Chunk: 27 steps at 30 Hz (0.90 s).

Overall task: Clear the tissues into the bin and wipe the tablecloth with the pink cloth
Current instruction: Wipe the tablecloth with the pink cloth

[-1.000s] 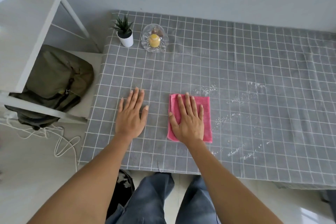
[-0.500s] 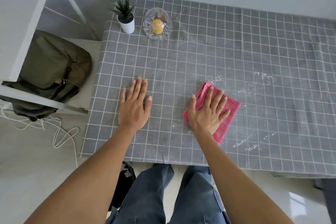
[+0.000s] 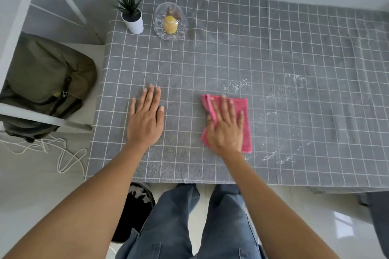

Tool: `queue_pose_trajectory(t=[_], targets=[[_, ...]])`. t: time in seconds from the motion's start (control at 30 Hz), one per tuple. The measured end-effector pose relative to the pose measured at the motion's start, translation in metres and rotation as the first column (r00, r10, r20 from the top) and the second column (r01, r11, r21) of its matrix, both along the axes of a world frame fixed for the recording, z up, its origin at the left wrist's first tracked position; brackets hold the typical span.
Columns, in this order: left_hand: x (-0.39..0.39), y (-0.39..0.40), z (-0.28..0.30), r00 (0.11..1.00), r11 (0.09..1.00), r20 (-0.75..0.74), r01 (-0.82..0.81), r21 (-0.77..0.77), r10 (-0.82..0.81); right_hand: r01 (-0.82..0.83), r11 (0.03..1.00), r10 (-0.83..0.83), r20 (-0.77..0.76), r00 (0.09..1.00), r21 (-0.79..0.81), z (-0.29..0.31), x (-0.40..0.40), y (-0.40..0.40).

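The pink cloth [image 3: 244, 109] lies folded on the grey checked tablecloth [image 3: 231, 54], near the front edge. My right hand [image 3: 225, 126] presses flat on it with straight fingers, and the cloth's left edge is rucked up by my thumb. My left hand [image 3: 146, 118] rests flat on the bare tablecloth to the left. White specks [image 3: 277, 94] are scattered over the cloth to the right of the pink cloth. Below the table edge stands a black bin [image 3: 134, 212] with white tissues [image 3: 140, 193] in it, partly hidden by my left arm.
A small plant in a white pot [image 3: 132, 17] and a glass dish with a yellow item [image 3: 170, 23] stand at the back left. A green backpack [image 3: 44, 82] sits on a white shelf frame [image 3: 31, 115] to the left. White cable [image 3: 63, 153] lies on the floor.
My right hand slid the pink cloth right and turned it askew, then drew it back left and squared it. The left hand stayed flat in place.
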<state>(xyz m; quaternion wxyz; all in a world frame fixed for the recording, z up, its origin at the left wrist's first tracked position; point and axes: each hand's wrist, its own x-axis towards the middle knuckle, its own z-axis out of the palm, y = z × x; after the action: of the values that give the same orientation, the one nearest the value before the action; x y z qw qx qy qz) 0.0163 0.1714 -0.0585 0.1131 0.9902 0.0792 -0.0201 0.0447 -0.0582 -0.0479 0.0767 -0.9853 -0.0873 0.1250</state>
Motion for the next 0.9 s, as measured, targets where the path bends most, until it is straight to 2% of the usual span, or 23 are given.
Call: queue_pose_trajectory(t=[0.07,0.13,0.3,0.4,0.5,0.6,0.67,0.8,0.9], targets=[[-0.001,0.000,0.000,1.000,1.000,-0.003,-0.002,0.001,0.002,0.151,0.988,-0.151,0.006,0.989,-0.034,-0.001,0.009,-0.030],[0.000,0.001,-0.001,1.000,1.000,-0.006,-0.005,-0.004,0.005,0.274,0.962,-0.274,-0.007,0.962,0.001,-0.001,0.014,-0.046],[-0.005,0.002,0.000,1.000,1.000,-0.027,-0.002,-0.031,0.001,0.418,0.906,-0.418,-0.019,0.908,0.073,0.003,0.008,-0.016],[-0.031,0.006,0.001,0.999,0.996,-0.042,-0.002,-0.086,-0.002,0.342,0.937,-0.338,-0.053,0.940,0.078,0.008,-0.007,0.020],[-0.054,0.016,0.000,0.998,0.997,-0.046,-0.049,-0.063,0.046,0.099,0.994,-0.093,-0.089,0.992,0.055,0.009,-0.033,0.071],[-0.056,0.021,0.000,0.995,0.995,-0.047,-0.090,-0.034,0.089,-0.090,0.985,0.101,-0.066,0.993,0.149,0.009,-0.056,0.108],[-0.056,0.019,0.001,0.995,0.995,-0.044,-0.092,-0.030,0.091,-0.153,0.976,0.163,-0.058,0.985,0.157,0.007,-0.058,0.110],[-0.055,0.019,0.002,0.993,0.993,-0.053,-0.105,-0.046,0.102,-0.176,0.980,0.180,-0.036,0.983,0.094,0.008,-0.046,0.076],[-0.056,0.020,0.003,0.993,0.993,-0.055,-0.105,-0.046,0.103,-0.015,1.000,0.015,-0.027,1.000,0.005,0.004,-0.035,0.027]])
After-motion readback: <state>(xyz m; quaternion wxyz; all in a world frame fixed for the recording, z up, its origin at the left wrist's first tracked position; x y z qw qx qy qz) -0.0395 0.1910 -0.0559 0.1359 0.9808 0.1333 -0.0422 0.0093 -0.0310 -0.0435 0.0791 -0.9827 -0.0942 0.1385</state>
